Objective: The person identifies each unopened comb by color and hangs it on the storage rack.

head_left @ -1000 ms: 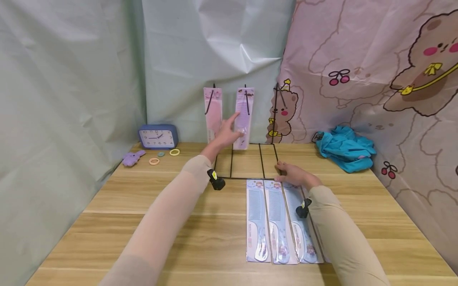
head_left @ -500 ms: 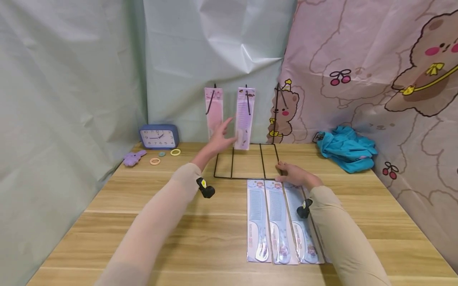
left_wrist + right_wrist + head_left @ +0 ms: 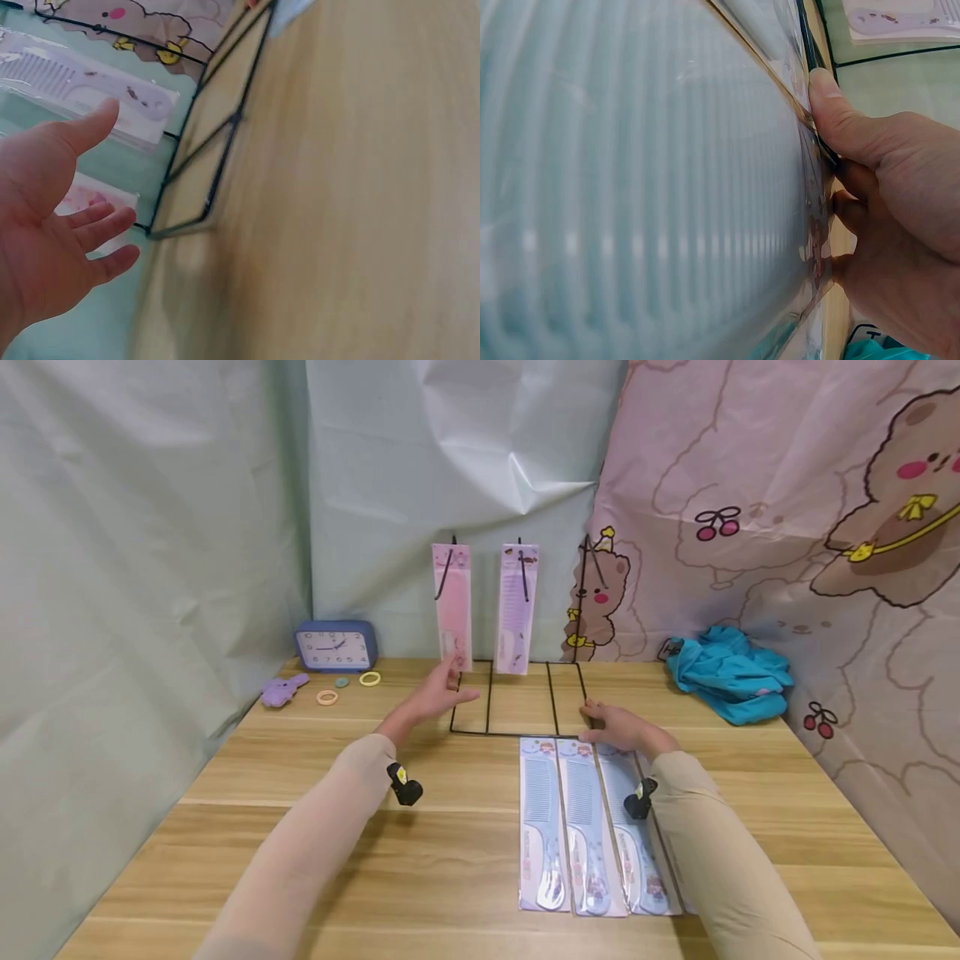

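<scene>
Lying nearest me on the surface [image 3: 450,860]: blue comb packs [image 3: 542,827] side by side, the right sleeve [image 3: 720,843] covering part of the row.
Right grip [image 3: 621,727]: I have it pinching the black wire rack [image 3: 487,732] near its front right corner, thumb on the wire.
Left grip [image 3: 433,693]: spread, thumb well out from the fingers, in front of the lower end of the pink comb pack [image 3: 453,610]; I cannot tell whether they touch.
Hooks: I see the pink comb pack hanging on the left one, the purple comb pack [image 3: 516,618] on the middle one.
Clock [image 3: 335,647]: back left.
Teal cloth [image 3: 727,672]: bunched, back right.
</scene>
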`<state>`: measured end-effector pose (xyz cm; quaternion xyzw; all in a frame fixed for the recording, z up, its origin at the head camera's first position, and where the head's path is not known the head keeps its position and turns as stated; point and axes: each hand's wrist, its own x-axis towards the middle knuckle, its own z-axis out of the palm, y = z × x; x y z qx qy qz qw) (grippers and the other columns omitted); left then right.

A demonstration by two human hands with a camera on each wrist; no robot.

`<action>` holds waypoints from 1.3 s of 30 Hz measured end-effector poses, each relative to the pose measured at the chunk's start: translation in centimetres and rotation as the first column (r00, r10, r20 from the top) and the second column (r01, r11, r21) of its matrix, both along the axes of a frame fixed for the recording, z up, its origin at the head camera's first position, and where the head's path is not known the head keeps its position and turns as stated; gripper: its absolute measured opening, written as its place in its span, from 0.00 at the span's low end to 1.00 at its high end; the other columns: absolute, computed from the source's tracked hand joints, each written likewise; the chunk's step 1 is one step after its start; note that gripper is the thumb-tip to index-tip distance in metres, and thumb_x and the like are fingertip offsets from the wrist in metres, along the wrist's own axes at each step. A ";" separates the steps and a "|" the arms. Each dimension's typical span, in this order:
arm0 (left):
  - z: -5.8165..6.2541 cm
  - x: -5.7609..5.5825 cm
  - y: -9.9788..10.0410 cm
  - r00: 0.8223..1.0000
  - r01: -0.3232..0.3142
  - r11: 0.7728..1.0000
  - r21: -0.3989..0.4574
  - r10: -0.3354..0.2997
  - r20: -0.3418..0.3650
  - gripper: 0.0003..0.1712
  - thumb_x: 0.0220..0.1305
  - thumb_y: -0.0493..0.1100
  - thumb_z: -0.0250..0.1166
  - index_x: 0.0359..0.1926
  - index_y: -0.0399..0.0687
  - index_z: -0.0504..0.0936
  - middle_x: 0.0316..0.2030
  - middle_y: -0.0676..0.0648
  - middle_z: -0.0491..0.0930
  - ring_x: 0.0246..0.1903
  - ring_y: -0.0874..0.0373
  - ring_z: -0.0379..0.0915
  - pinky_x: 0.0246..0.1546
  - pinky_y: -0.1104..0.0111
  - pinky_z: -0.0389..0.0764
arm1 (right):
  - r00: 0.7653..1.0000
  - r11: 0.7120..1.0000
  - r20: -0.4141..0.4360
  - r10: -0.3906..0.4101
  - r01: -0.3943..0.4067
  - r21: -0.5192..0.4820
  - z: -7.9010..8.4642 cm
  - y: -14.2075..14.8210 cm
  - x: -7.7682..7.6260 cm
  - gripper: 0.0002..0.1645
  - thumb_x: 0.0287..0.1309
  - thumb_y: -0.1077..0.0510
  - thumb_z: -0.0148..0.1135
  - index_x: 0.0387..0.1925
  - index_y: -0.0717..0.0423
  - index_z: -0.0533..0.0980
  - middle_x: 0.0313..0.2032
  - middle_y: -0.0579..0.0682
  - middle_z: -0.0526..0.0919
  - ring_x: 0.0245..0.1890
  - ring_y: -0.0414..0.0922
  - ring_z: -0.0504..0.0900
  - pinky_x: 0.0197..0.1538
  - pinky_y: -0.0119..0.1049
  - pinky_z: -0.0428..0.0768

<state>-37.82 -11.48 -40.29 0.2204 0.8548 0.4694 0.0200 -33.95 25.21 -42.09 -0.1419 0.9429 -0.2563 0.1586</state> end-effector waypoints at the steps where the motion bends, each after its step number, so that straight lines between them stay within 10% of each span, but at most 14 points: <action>1: -0.3 0.1 -0.2 1.000 0.005 1.000 -0.015 -0.005 0.003 0.57 0.66 0.46 0.70 0.80 0.44 0.39 0.68 0.26 0.58 0.63 0.30 0.64 0.62 0.47 0.72 | 1.000 1.000 0.001 -0.002 0.002 0.000 0.0 0.0 0.0 0.44 0.70 0.46 0.60 0.77 0.56 0.54 0.78 0.60 0.43 0.76 0.63 0.40 0.74 0.61 0.43; 11: -1.6 0.7 -0.6 0.997 0.078 0.975 -0.209 -0.081 -0.008 0.61 0.68 0.48 0.67 0.79 0.49 0.27 0.69 0.27 0.62 0.66 0.36 0.65 0.69 0.49 0.62 | 0.999 1.000 -0.030 0.026 -0.026 -0.002 0.0 0.2 -0.1 0.44 0.70 0.47 0.59 0.77 0.59 0.53 0.77 0.61 0.44 0.76 0.63 0.40 0.74 0.59 0.43; 21: -1.5 1.6 0.0 0.992 0.046 0.929 -0.368 -0.087 -0.096 0.56 0.67 0.54 0.67 0.80 0.47 0.38 0.69 0.32 0.65 0.67 0.38 0.63 0.70 0.48 0.59 | 1.000 1.000 -0.030 0.006 -0.005 0.011 0.0 0.3 -0.2 0.44 0.70 0.46 0.59 0.77 0.56 0.54 0.78 0.59 0.44 0.76 0.62 0.40 0.74 0.59 0.43; 31: -2.0 1.5 0.9 0.968 0.028 0.820 -0.572 -0.165 -0.189 0.37 0.72 0.53 0.61 0.75 0.44 0.62 0.68 0.38 0.68 0.64 0.37 0.68 0.67 0.48 0.66 | 0.999 1.000 -0.037 0.024 -0.024 0.000 -0.1 0.3 -0.3 0.43 0.70 0.47 0.59 0.77 0.58 0.55 0.78 0.60 0.44 0.76 0.63 0.40 0.74 0.60 0.43; 39: -2.6 1.7 2.0 0.947 0.073 0.685 -0.725 -0.275 -0.164 0.27 0.78 0.52 0.52 0.73 0.51 0.68 0.67 0.38 0.70 0.67 0.36 0.63 0.68 0.46 0.63 | 1.000 1.000 -0.022 0.022 -0.022 -0.004 -0.2 0.3 -0.2 0.44 0.70 0.46 0.59 0.77 0.57 0.54 0.78 0.60 0.43 0.76 0.63 0.39 0.74 0.60 0.43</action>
